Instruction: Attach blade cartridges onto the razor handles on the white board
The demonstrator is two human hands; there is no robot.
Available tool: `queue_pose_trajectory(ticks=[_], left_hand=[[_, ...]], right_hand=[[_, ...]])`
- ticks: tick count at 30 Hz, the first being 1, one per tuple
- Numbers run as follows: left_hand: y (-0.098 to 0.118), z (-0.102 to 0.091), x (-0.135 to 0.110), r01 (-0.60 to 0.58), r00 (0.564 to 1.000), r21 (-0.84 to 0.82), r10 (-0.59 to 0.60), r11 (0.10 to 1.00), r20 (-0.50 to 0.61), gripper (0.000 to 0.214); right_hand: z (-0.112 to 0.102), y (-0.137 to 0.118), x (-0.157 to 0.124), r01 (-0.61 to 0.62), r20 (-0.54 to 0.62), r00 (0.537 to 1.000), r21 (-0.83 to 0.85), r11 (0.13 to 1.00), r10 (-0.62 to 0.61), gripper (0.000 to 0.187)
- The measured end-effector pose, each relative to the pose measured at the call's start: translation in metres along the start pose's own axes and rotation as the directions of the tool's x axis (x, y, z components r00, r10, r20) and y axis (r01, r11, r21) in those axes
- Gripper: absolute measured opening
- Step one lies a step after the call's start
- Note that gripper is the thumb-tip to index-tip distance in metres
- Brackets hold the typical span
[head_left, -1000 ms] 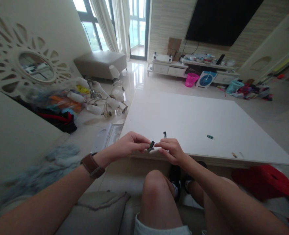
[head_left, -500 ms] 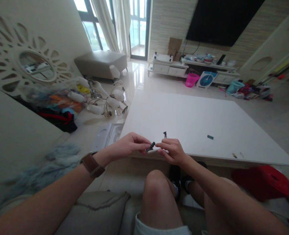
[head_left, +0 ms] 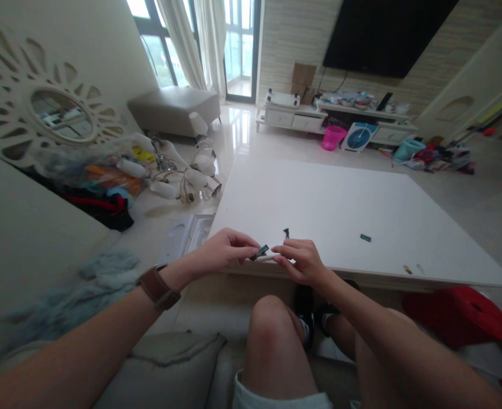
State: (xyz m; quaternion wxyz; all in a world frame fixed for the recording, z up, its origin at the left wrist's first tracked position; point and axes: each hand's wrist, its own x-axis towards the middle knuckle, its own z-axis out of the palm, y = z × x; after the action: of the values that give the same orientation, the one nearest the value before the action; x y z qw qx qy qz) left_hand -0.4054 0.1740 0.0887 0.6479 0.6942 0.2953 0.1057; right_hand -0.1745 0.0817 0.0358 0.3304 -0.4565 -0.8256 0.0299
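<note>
My left hand [head_left: 223, 253] pinches a small dark green cylinder [head_left: 261, 250], likely a battery, at the near edge of the white low table [head_left: 340, 204]. My right hand [head_left: 300, 261] is closed round a thin white object [head_left: 268, 258] that meets the cylinder between the two hands. A brown watch strap [head_left: 157, 288] is on my left wrist. A second small green cylinder [head_left: 365, 237] lies on the table to the right. A tiny dark part [head_left: 285, 232] stands on the table just beyond my right hand.
A chandelier with white shades [head_left: 183, 170] lies on the floor left of the table, beside a pile of coloured clutter [head_left: 101, 187]. A red stool [head_left: 459, 312] sits at the right. My bare knees [head_left: 272, 324] are below the hands. A TV stand [head_left: 331, 119] is far back.
The green cylinder has tilted flatter and risen slightly between my fingertips. Both hands stayed at the table's near edge with only small finger shifts.
</note>
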Motion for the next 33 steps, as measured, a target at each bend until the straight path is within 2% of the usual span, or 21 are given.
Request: queue_pose_trajectory(ticks=[4, 8, 13, 18, 22, 25, 29, 33], left_hand=[[0.002, 0.0, 0.0, 0.019, 1.0, 0.06, -0.018, 0.998, -0.008, 0.029], [0.002, -0.001, -0.001, 0.016, 1.0, 0.109, -0.016, 0.994, -0.002, 0.03], [0.002, -0.002, -0.002, -0.018, 0.999, 0.139, 0.011, 0.99, 0.048, 0.03], [0.001, -0.001, 0.0, -0.036, 0.998, 0.098, 0.032, 0.994, 0.047, 0.029], [-0.003, -0.001, 0.001, -0.026, 0.999, 0.0, 0.026, 1.0, -0.03, 0.03], [-0.004, 0.0, 0.002, -0.019, 0.999, -0.028, 0.018, 0.999, -0.032, 0.032], [-0.004, 0.002, 0.001, -0.044, 0.998, -0.027, 0.042, 0.999, -0.05, 0.031], [-0.004, 0.001, 0.001, -0.071, 0.996, -0.05, 0.069, 0.996, -0.049, 0.03]], right_hand=[[-0.002, 0.001, 0.0, -0.01, 0.002, 1.0, -0.015, 1.0, 0.01, 0.024], [-0.003, 0.0, 0.001, -0.021, 0.052, 0.998, -0.012, 1.0, 0.021, 0.026], [-0.001, -0.002, 0.001, -0.029, 0.101, 0.994, -0.024, 0.999, 0.032, 0.03], [0.0, -0.002, 0.0, -0.058, 0.065, 0.996, 0.018, 0.998, 0.057, 0.028], [0.002, 0.0, 0.002, -0.148, 0.036, 0.989, 0.116, 0.982, 0.145, 0.028], [0.005, 0.0, 0.004, -0.23, 0.022, 0.973, 0.217, 0.949, 0.231, 0.032], [0.011, -0.005, 0.003, -0.325, 0.101, 0.946, 0.317, 0.891, 0.309, 0.04], [0.016, -0.011, -0.001, -0.33, 0.205, 0.94, 0.357, 0.874, 0.271, 0.044]])
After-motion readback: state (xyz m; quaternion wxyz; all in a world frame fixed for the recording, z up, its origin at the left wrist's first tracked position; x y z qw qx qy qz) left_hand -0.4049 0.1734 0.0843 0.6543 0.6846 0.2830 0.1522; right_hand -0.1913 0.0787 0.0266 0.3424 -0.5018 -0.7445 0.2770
